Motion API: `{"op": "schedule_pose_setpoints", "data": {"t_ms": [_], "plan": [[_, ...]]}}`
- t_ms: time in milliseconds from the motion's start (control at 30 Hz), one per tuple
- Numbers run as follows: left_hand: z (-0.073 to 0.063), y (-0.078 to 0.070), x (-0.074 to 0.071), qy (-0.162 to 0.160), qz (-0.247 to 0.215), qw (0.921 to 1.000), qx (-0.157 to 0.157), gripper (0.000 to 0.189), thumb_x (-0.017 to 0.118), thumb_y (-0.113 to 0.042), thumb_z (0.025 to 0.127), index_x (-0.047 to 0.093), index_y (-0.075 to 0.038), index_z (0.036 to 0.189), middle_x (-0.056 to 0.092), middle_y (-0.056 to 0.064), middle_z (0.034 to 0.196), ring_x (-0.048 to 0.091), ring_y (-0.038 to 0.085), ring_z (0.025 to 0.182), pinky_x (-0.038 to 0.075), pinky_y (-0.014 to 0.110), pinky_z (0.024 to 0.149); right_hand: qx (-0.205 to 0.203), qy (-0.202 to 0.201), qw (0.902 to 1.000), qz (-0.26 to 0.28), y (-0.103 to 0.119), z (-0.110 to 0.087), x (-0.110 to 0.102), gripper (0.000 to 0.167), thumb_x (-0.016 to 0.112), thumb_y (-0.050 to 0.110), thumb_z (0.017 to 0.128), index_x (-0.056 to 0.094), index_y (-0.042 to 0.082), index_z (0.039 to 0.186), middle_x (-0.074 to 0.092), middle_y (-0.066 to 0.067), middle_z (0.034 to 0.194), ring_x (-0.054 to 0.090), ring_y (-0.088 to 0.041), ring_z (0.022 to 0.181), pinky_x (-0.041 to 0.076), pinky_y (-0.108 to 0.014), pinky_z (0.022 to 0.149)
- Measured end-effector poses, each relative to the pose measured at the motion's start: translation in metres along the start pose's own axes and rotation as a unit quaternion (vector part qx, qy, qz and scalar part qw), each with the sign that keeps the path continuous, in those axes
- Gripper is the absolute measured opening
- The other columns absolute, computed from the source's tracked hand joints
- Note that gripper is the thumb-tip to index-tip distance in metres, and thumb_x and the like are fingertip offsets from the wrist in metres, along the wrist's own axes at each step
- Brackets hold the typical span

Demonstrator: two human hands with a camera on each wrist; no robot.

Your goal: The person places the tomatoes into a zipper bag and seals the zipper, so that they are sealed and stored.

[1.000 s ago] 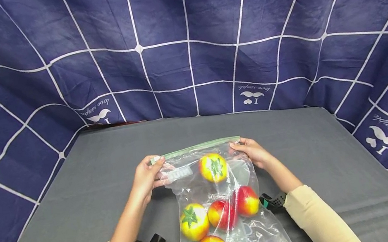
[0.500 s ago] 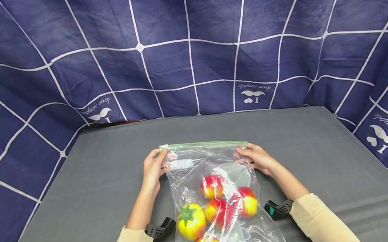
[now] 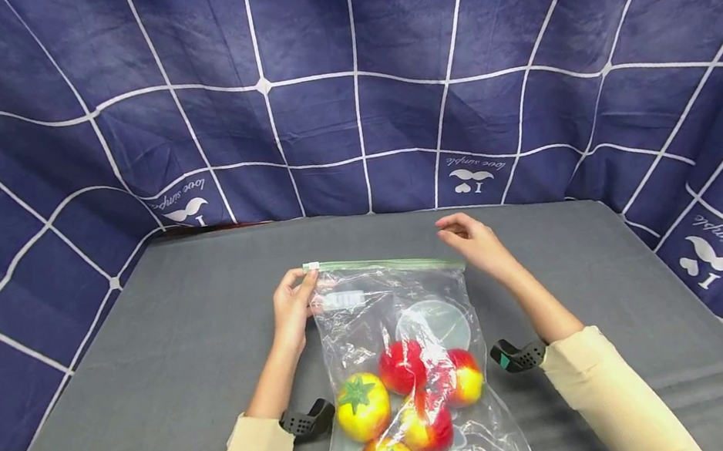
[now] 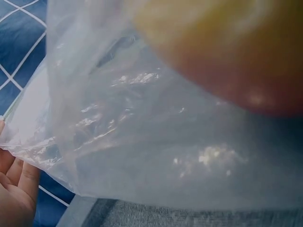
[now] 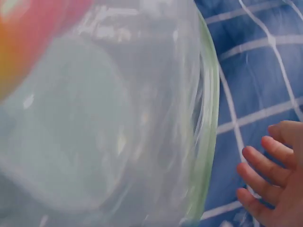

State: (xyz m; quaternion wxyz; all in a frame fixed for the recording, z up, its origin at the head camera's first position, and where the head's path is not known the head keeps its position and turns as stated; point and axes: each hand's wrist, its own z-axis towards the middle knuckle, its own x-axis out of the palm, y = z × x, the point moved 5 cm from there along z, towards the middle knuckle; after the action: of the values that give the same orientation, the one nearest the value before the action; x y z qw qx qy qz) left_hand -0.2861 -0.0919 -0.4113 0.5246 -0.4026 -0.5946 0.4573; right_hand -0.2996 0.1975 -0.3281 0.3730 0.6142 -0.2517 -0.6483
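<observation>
A clear zip bag (image 3: pixel 372 298) with a green seal strip (image 3: pixel 388 263) is held up in the head view. Inside it lie several round red-and-yellow fruits (image 3: pixel 364 412), some topped with green leaves. At the seal's left end sits a white slider (image 3: pixel 311 266). My left hand (image 3: pixel 292 314) pinches that top left corner between thumb and fingers. Off the bag, just beyond its top right corner, my right hand (image 3: pixel 479 245) is in the air, fingers loosely bent around nothing. The right wrist view shows its fingers (image 5: pixel 265 163) spread apart from the seal.
A pale round shape (image 3: pixel 435 323) shows through the bag's upper right; whether it is in or behind the bag I cannot tell. Grey cloth covers the table (image 3: pixel 162 349). A blue curtain (image 3: pixel 311 124) with white lines hangs behind and at both sides.
My right hand has let go of the bag's top right corner and moved up and away. The upper fruit has slid down toward the others. My left hand has shifted right, still holding its corner.
</observation>
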Motion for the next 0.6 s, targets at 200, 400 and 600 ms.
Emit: {"op": "schedule_pose_setpoints", "data": {"t_ms": [200,400,600], "plan": [[-0.003,-0.008,0.007,0.017,-0.029,0.9988,0.037,0.006,0.056,-0.014,0.088,0.051,-0.013,0.085,0.067,-0.011,0.062,0.062,0.003,0.053,0.048,0.019,0.044,-0.081,0.005,0.9958,-0.043,0.057,0.010,0.027,0.031,0.053,0.023,0.089,0.058,0.010,0.117,0.065,-0.010,0.106,0.060,-0.022,0.096,0.046,-0.036,0.085],[-0.005,-0.013,0.013,0.018,-0.038,0.9979,0.049,0.007,0.056,-0.012,0.088,0.054,-0.016,0.082,0.067,-0.008,0.061,0.062,0.006,0.052,0.049,0.021,0.043,-0.130,0.063,0.9883,-0.050,0.095,0.016,0.072,0.030,0.056,0.024,0.088,0.058,0.014,0.116,0.066,-0.003,0.107,0.062,-0.017,0.098,0.047,-0.034,0.086],[-0.009,-0.015,0.015,0.015,-0.025,0.9982,0.052,0.008,0.057,-0.013,0.087,0.056,-0.018,0.080,0.064,-0.009,0.060,0.061,0.005,0.052,0.048,0.019,0.044,-0.131,0.117,0.9835,-0.043,0.107,0.020,0.108,0.029,0.056,0.025,0.088,0.059,0.016,0.115,0.066,0.000,0.104,0.062,-0.012,0.091,0.048,-0.027,0.079]]}}
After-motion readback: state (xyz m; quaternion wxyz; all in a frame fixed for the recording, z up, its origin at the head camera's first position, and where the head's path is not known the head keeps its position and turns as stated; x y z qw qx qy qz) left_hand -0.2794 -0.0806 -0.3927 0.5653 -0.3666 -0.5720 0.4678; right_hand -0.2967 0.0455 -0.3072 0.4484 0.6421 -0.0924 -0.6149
